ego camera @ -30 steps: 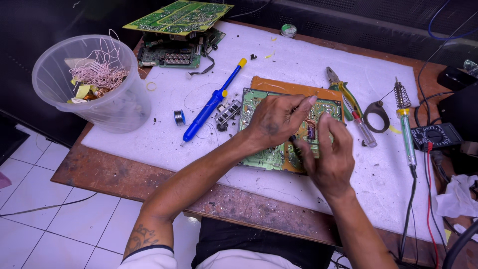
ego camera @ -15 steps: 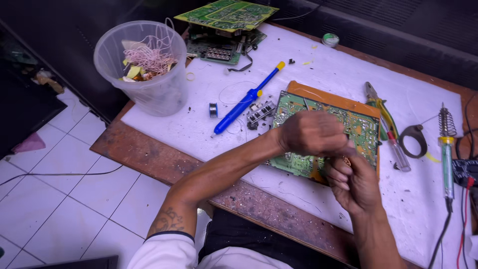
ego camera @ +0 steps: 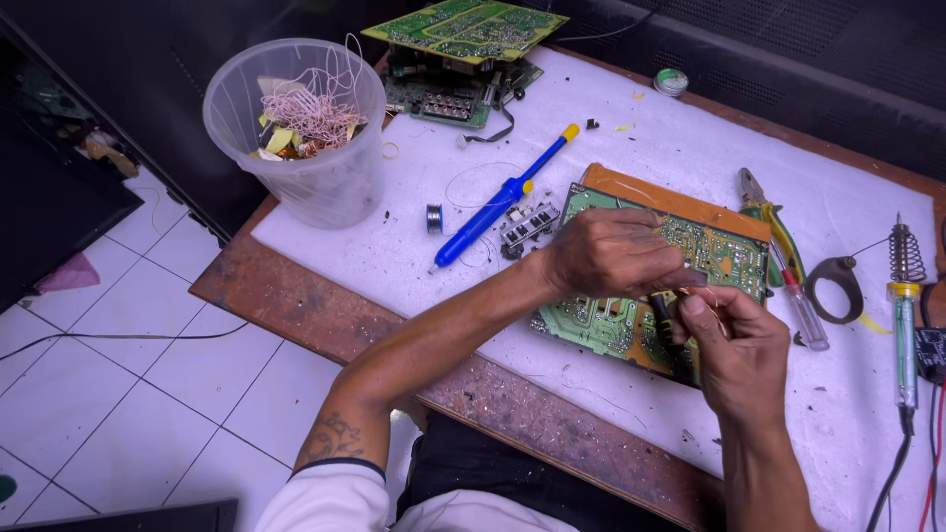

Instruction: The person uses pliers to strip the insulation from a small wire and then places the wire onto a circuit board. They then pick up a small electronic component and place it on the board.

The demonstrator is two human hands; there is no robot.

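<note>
far left of the board [ego camera: 724, 251] sits the tub [ego camera: 296, 148] w/ wire bits in it. closer, still left of the board, is a tiny solder reel [ego camera: 435, 218], then the blue pump [ego camera: 501, 200], then a small black part [ego camera: 528, 225] just beside the board's left edge. up behind the board, more boards [ego camera: 463, 44] are stacked.

the board itself lies flat on the white mat [ego camera: 631, 118], green w/ an orange edge.

left hand [ego camera: 611, 254] is on top of the board, fingers curled down & pinched at something small near the middle. can't tell what it is, too tiny. right hand [ego camera: 744, 345] is at the board's near edge, thumb & fingers closed around a dark tool handle [ego camera: 666, 320], tip hidden under the left hand.

to do this bit well, i think: keep the left wrist resting on the board so it won't slide. move the tool slow, tiny pushes, bc the parts look small & easy to bend. keep both hands close so the tip stays put.

right of the board: pliers [ego camera: 774, 222], a black tape ring [ego camera: 838, 289], & the iron [ego camera: 904, 315], well apart from the hands.
</note>
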